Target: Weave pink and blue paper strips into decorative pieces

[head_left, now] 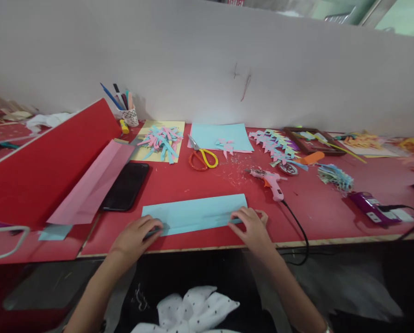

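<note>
A long folded strip of light blue paper (196, 213) lies flat on the red table (314, 208) near its front edge. My left hand (134, 236) rests on the strip's left end, fingers curled and pressing down on the paper. At the strip's right end my right hand (251, 227) presses on the lower corner with its fingers spread and flat. Neither hand lifts the paper off the table.
A black phone (126, 186) and folded pink paper (92, 182) lie at left beside a red board (43, 162). Behind are scissors (201, 157), blue sheet (220, 137), paper strips on yellow paper (161, 138), a pen cup (128, 114), a pink glue gun (271, 179) with cord, paper bows (274, 144).
</note>
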`<state>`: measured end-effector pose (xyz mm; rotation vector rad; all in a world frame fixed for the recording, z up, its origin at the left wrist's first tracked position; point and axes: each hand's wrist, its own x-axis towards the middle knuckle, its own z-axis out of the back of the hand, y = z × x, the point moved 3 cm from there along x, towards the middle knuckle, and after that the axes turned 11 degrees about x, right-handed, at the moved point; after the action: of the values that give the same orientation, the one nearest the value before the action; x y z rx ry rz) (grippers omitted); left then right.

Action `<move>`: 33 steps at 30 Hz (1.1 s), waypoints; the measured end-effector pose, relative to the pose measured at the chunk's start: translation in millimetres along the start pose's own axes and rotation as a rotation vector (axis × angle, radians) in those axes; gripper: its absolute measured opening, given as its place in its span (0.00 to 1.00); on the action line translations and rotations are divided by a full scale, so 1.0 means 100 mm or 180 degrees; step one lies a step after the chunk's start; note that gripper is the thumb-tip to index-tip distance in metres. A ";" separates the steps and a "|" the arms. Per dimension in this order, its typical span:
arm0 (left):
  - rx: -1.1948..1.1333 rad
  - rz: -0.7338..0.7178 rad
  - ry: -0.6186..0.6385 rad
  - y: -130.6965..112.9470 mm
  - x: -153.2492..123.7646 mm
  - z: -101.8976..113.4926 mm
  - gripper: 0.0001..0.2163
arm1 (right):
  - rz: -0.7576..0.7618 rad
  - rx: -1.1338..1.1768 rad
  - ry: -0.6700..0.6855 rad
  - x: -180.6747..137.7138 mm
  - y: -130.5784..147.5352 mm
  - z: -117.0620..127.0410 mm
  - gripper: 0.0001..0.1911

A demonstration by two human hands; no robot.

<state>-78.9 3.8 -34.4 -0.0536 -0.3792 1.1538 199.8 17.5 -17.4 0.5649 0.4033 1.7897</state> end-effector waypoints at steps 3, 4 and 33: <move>-0.0045 0.0012 -0.0108 0.06 -0.07 0.06 0.17 | -0.0169 -0.0147 -0.0151 -0.03 -0.09 0.07 0.06; -0.0054 -0.0001 -0.0126 0.07 -0.10 0.07 0.16 | -0.0213 -0.0206 -0.0210 -0.03 -0.12 0.09 0.07; 0.1128 0.1137 -0.0249 0.18 0.04 0.34 0.17 | 0.0858 0.0231 0.0231 0.11 0.60 -0.45 0.11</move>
<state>-103.7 9.4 -6.0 0.2433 -0.2337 1.5657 124.2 11.3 -20.0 0.6302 0.4606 2.0650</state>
